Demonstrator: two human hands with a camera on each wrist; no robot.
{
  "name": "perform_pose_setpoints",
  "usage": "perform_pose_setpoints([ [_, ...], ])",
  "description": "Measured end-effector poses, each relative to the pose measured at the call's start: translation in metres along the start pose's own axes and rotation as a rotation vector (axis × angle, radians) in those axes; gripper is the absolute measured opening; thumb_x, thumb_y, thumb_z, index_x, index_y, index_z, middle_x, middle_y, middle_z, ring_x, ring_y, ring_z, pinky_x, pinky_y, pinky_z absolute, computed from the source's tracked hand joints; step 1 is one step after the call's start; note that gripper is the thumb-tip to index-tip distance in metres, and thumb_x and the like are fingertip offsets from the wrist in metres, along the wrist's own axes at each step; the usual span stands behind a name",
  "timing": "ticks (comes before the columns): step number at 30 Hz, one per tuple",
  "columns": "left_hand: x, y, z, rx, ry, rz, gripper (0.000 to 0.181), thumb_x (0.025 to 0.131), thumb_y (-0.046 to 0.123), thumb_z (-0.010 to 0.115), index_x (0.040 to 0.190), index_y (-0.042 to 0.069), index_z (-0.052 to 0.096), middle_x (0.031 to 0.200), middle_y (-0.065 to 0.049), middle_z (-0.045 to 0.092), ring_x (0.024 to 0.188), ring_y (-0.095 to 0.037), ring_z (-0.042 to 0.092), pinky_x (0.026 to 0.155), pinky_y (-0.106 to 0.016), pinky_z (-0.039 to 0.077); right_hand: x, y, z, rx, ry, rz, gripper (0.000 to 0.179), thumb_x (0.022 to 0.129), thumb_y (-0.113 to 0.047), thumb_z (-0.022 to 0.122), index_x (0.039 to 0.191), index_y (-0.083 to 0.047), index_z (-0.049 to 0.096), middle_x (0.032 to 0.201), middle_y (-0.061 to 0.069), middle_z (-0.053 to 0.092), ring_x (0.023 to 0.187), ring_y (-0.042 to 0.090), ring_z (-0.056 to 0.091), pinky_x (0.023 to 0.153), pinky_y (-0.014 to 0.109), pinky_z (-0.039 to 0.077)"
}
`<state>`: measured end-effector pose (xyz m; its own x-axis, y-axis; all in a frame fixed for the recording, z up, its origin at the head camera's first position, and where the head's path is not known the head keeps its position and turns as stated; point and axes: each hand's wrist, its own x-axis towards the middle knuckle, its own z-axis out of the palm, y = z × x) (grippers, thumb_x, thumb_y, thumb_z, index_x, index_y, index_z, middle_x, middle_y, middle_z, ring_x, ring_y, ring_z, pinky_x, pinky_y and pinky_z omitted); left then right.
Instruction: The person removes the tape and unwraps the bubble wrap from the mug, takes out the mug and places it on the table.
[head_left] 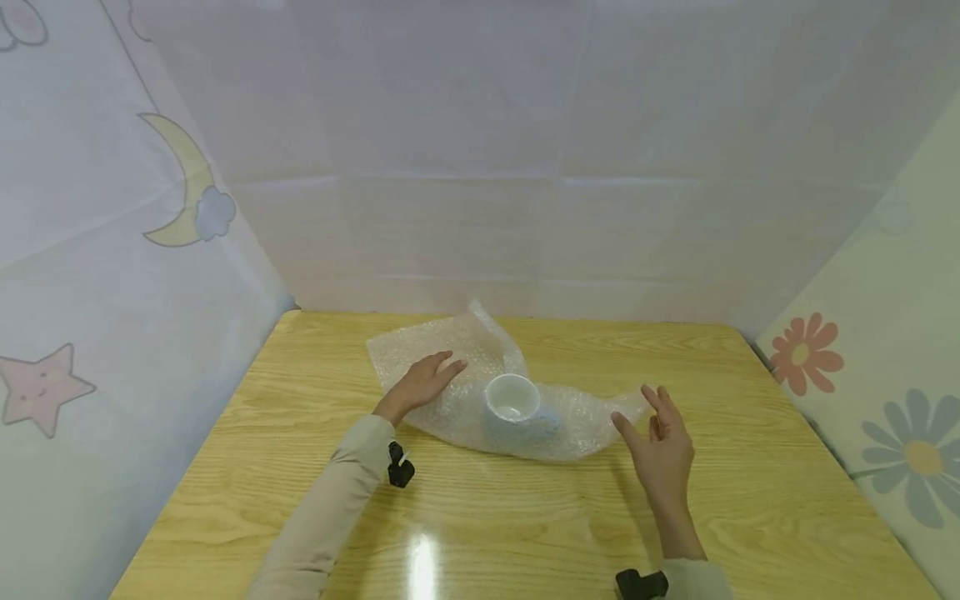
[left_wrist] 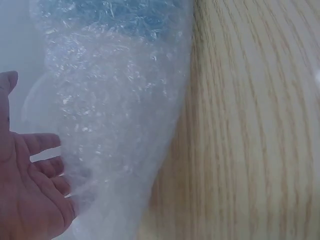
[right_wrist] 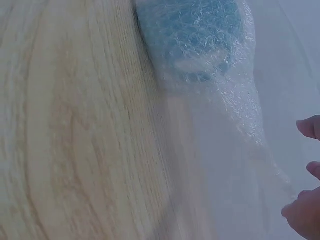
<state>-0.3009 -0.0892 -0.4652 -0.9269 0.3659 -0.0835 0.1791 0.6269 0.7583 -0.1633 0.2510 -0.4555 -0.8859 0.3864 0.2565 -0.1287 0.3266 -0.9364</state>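
Observation:
A mug (head_left: 512, 398), white inside and light blue outside, stands upright with bubble wrap (head_left: 450, 408) around its front. Its handle shows blurred through the film, toward the right. My left hand (head_left: 426, 382) lies over the wrap left of the mug, fingers extended; in the left wrist view its fingertips (left_wrist: 47, 142) meet the film's edge. At the wrap's raised right end is my right hand (head_left: 663, 446), thumb and fingers spread apart. In the right wrist view the blue mug (right_wrist: 195, 30) shows through the bubbles, and the film tapers up toward the fingertips (right_wrist: 292, 212).
All of this is on a light wood-grain table (head_left: 480, 517). A pale sheet (head_left: 465, 167) hangs behind it, with printed sheets at left and right. Another flap of wrap (head_left: 495, 337) sticks up behind the mug. Both wrists carry small black devices (head_left: 401, 468).

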Motion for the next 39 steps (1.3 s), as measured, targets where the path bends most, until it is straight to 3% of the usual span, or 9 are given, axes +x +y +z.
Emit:
perform_pose_setpoints([
  [6,-0.004,0.009,-0.004,-0.025,0.070,0.092,0.068,0.102,0.050,0.040,0.151,0.005,0.030,0.148,-0.022,0.038,0.132,-0.041,0.039,0.106,-0.053,0.034,-0.006,-0.032,0.003,0.021,0.087,-0.089,0.051,0.084,0.004,0.071,0.132,0.007,0.053,0.150,0.017,0.036,0.141,0.034,0.025,0.111,0.054,0.019],
  [13,-0.011,0.023,-0.005,0.000,0.113,0.201,0.054,0.103,0.036,0.046,0.147,0.005,0.039,0.144,-0.017,0.044,0.130,-0.034,0.043,0.103,-0.050,0.039,-0.003,-0.042,0.009,-0.026,0.125,-0.255,0.049,0.081,0.009,0.072,0.128,0.011,0.056,0.141,0.022,0.046,0.138,0.035,0.032,0.112,0.050,0.022],
  [22,-0.013,0.026,0.000,0.009,0.206,0.427,0.042,0.101,0.026,0.055,0.135,0.003,0.054,0.132,-0.013,0.056,0.117,-0.028,0.055,0.099,-0.044,0.044,0.003,-0.048,0.017,-0.081,-0.023,-0.319,0.044,0.083,0.007,0.072,0.125,0.010,0.059,0.128,0.020,0.058,0.124,0.035,0.051,0.103,0.030,0.039],
  [25,-0.016,0.026,0.001,0.018,0.253,0.496,0.036,0.099,0.021,0.059,0.129,0.002,0.059,0.125,-0.013,0.061,0.112,-0.027,0.058,0.096,-0.043,0.047,0.004,-0.048,0.020,-0.084,-0.072,-0.338,0.044,0.082,0.007,0.073,0.125,0.010,0.059,0.127,0.019,0.060,0.121,0.034,0.053,0.102,0.031,0.041],
  [27,-0.018,0.026,0.002,0.021,0.274,0.526,0.034,0.098,0.019,0.061,0.126,0.001,0.061,0.122,-0.013,0.063,0.110,-0.027,0.060,0.094,-0.042,0.048,0.005,-0.047,0.023,-0.080,-0.096,-0.348,0.044,0.082,0.007,0.073,0.124,0.011,0.059,0.127,0.020,0.059,0.120,0.034,0.054,0.102,0.039,0.041],
  [29,-0.020,0.025,0.003,0.030,0.294,0.552,0.031,0.097,0.016,0.062,0.123,-0.001,0.063,0.118,-0.014,0.064,0.107,-0.027,0.061,0.092,-0.042,0.049,0.011,-0.039,0.027,-0.077,-0.112,-0.373,0.045,0.082,0.007,0.073,0.124,0.010,0.060,0.127,0.020,0.060,0.119,0.035,0.055,0.102,0.044,0.040],
  [31,-0.021,0.024,0.004,0.038,0.306,0.569,0.029,0.096,0.014,0.063,0.120,-0.002,0.064,0.115,-0.015,0.065,0.105,-0.027,0.062,0.091,-0.041,0.050,0.017,-0.029,0.031,-0.080,-0.127,-0.401,0.044,0.081,0.006,0.074,0.124,0.007,0.061,0.125,0.018,0.061,0.118,0.034,0.056,0.102,0.041,0.041],
  [36,-0.022,0.022,0.008,0.057,0.299,0.576,0.027,0.095,0.013,0.065,0.119,-0.001,0.065,0.113,-0.013,0.066,0.104,-0.026,0.063,0.089,-0.041,0.052,0.029,-0.014,0.039,-0.112,-0.185,-0.454,0.041,0.083,-0.001,0.076,0.122,0.001,0.065,0.120,0.014,0.065,0.112,0.033,0.061,0.098,0.019,0.041],
  [39,-0.022,0.021,0.009,0.069,0.263,0.551,0.031,0.094,0.017,0.066,0.121,0.000,0.065,0.116,-0.012,0.066,0.108,-0.027,0.062,0.091,-0.041,0.050,0.030,-0.015,0.041,-0.157,-0.231,-0.437,0.039,0.086,-0.008,0.075,0.122,0.001,0.065,0.119,0.015,0.065,0.111,0.033,0.061,0.097,0.032,0.047],
])
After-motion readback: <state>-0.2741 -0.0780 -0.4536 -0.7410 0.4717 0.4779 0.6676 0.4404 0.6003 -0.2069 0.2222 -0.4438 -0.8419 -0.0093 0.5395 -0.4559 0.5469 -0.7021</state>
